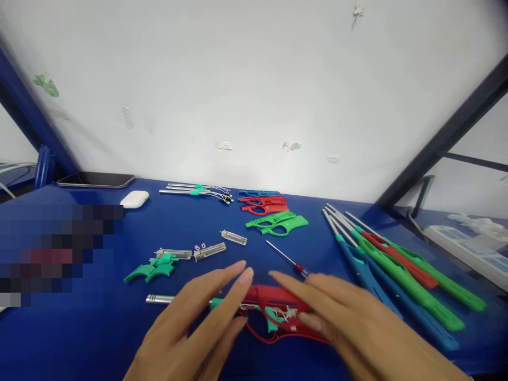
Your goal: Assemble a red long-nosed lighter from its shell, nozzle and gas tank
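Red lighter shell (pixel 278 312): open half-casing with trigger loop, lying flat on the blue table (pixel 79 344) near its front edge. Inside: teal trigger piece (pixel 272 317), thin white wires, small white fittings. Metal nozzle tube (pixel 161 299) projecting left from a teal collar, flat on the table.

Left hand (pixel 198 328): fingers extended and loosely together, palm down, fingertips resting at the left end of the shell near the collar. Nothing gripped; contact only.

Right hand (pixel 349 323): fingers extended, slightly spread, palm down, lying over the right part of the shell. Index finger reaching along the upper edge of the casing. Nothing closed around; whether the hidden thumb presses the shell cannot be told.

Surroundings:
- Small screwdriver (pixel 288 258) with red handle, just behind the shell, apart from both hands.
- Green trigger parts (pixel 151 269) and 3 small metal-and-clear cartridges (pixel 209 251), left of centre, near the left hand.
- Empty shells in blue, red and green (pixel 273 214), stacked further back.
- Nozzle tubes with wires (pixel 196 189), at the rear.
- Assembled long lighters (pixel 397 270) in blue, green and red, fanned out just right of the right hand.
- Earbud case (pixel 135 199) and phone (pixel 95 180), rear left, well apart.

Open table in front of the left hand and at the left front. Right side crowded by the assembled lighters up to the table's right edge.
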Demonstrator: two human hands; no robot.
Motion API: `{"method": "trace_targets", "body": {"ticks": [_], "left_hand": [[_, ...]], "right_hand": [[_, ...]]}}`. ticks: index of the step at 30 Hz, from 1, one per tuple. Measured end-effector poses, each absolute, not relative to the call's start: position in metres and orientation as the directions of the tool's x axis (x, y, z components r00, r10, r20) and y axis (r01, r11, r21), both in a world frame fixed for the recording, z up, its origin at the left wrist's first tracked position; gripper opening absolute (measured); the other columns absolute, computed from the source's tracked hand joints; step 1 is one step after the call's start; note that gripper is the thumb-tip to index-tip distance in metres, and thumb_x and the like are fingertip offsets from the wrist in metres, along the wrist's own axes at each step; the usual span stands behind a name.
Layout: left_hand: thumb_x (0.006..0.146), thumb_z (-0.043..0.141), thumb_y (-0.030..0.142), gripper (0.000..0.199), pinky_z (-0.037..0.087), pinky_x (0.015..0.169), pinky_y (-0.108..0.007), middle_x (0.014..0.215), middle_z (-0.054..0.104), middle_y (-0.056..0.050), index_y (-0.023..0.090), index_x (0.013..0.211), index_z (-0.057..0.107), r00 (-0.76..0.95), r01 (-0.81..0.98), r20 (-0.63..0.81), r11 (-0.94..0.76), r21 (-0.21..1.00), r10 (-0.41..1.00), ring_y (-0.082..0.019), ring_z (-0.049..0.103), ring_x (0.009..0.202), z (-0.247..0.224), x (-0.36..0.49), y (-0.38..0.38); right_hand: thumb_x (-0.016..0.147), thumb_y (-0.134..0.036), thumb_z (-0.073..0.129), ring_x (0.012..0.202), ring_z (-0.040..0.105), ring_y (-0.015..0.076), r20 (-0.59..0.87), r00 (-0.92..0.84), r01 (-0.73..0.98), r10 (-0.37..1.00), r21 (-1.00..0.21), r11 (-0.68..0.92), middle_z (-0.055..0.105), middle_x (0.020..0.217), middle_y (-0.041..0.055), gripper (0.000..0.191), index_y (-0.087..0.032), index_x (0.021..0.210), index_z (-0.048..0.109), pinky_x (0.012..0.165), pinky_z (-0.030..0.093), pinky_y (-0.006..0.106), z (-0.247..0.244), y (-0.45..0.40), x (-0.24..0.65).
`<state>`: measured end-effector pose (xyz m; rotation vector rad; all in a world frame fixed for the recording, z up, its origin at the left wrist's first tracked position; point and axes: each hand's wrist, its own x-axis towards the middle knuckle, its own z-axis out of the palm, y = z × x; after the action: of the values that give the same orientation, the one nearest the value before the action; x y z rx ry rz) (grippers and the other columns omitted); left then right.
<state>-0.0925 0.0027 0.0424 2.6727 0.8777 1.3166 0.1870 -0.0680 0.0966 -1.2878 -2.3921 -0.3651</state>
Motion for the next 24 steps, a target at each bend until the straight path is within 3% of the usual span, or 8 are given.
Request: {"method": "trace_targets", "body": {"ticks": [2, 6, 9, 13, 15, 24], "left_hand": [[0.112, 0.051, 0.019, 0.039, 0.060, 0.104, -0.026, 0.127, 0.075, -0.003, 0.027, 0.150, 0.057, 0.516, 0.440, 0.728, -0.869, 0.226, 0.451, -0.016, 0.073, 0.113, 0.042, -0.093, 0.004], [0.113, 0.050, 0.019, 0.026, 0.061, 0.092, -0.021, 0.099, 0.077, -0.002, 0.021, 0.123, 0.073, 0.528, 0.409, 0.764, -0.899, 0.155, 0.372, -0.013, 0.073, 0.095, 0.042, -0.093, 0.013], [0.110, 0.051, 0.011, 0.027, 0.061, 0.089, -0.023, 0.098, 0.075, -0.004, 0.018, 0.122, 0.074, 0.535, 0.412, 0.755, -0.897, 0.157, 0.378, -0.014, 0.070, 0.095, 0.043, -0.091, 0.018], [0.106, 0.052, 0.008, 0.029, 0.062, 0.083, -0.026, 0.100, 0.074, -0.003, 0.020, 0.124, 0.072, 0.536, 0.425, 0.725, -0.880, 0.210, 0.432, -0.017, 0.067, 0.097, 0.043, -0.087, 0.018], [0.106, 0.053, 0.009, 0.029, 0.062, 0.083, -0.028, 0.101, 0.073, -0.004, 0.021, 0.124, 0.072, 0.545, 0.430, 0.709, -0.875, 0.222, 0.448, -0.019, 0.066, 0.099, 0.042, -0.087, 0.017], [0.101, 0.052, 0.007, 0.035, 0.061, 0.089, -0.038, 0.107, 0.072, -0.005, 0.023, 0.125, 0.072, 0.609, 0.479, 0.608, -0.847, 0.230, 0.509, -0.023, 0.063, 0.106, 0.040, -0.089, 0.013]], "right_hand": [[0.115, -0.036, 0.034, 0.107, 0.081, 0.0232, 0.446, -0.523, 0.821, 0.726, 0.035, 0.570, 0.079, 0.128, 0.0017, 0.056, -0.034, 0.171, 0.026, 0.082, 0.070, 0.033, 0.092, -0.074, 0.180], [0.113, -0.049, 0.042, 0.104, 0.081, 0.0239, 0.457, -0.440, 0.865, 0.773, -0.017, 0.502, 0.080, 0.124, -0.0007, 0.045, -0.037, 0.155, 0.054, 0.077, 0.071, 0.031, 0.082, -0.072, 0.177], [0.107, -0.062, 0.051, 0.108, 0.080, 0.0245, 0.467, -0.345, 0.902, 0.814, -0.075, 0.425, 0.079, 0.127, -0.0003, 0.045, -0.039, 0.144, 0.064, 0.078, 0.070, 0.029, 0.078, -0.069, 0.180], [0.110, -0.053, 0.052, 0.107, 0.079, 0.0143, 0.411, -0.313, 0.886, 0.856, -0.197, 0.419, 0.077, 0.123, -0.0033, 0.032, -0.042, 0.137, 0.065, 0.090, 0.064, 0.018, 0.075, -0.070, 0.187], [0.112, -0.051, 0.049, 0.103, 0.079, 0.0125, 0.416, -0.315, 0.877, 0.853, -0.215, 0.430, 0.076, 0.119, -0.0021, 0.032, -0.039, 0.137, 0.066, 0.089, 0.063, 0.015, 0.073, -0.071, 0.189], [0.114, -0.047, 0.043, 0.091, 0.079, 0.0222, 0.458, -0.404, 0.891, 0.791, 0.003, 0.454, 0.081, 0.109, 0.0031, 0.040, -0.026, 0.130, 0.073, 0.081, 0.068, 0.037, 0.056, -0.072, 0.187]]}}
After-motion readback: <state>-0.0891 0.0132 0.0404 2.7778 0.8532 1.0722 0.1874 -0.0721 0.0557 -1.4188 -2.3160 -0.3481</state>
